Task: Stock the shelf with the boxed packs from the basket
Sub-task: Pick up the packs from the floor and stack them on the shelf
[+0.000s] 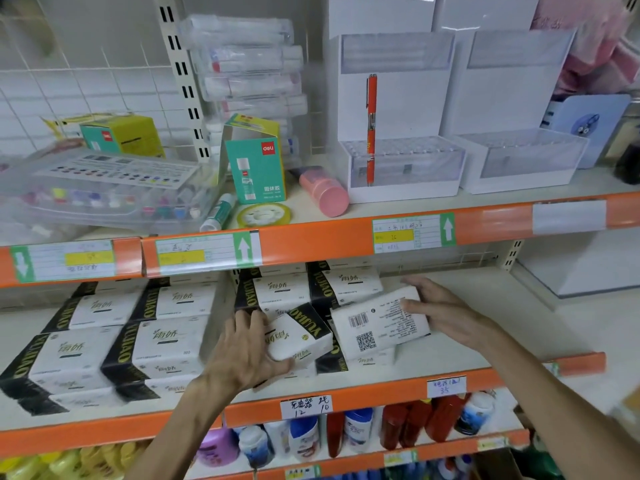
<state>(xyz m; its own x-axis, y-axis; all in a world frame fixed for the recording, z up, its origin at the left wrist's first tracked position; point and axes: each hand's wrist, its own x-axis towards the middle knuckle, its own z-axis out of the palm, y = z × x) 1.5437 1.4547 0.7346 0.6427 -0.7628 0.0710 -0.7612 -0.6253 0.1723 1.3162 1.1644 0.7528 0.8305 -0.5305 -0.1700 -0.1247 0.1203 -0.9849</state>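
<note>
Now, at lower centre of the frame, the left hand (247, 351) grips a tilted pack (298, 336) on the shelf (450, 355); just right, the right hand (438, 308) clasps another pack (377, 323), barcode up.

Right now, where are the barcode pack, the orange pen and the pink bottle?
barcode pack (379, 323): head view, printed white face.
orange pen (371, 109): head view, upper barrel.
pink bottle (325, 194): head view, its side, lying down.

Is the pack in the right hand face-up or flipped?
Flipped. The pack held by the right hand shows its barcode and QR code, whereas the stocked packs show the brand logo.
</note>
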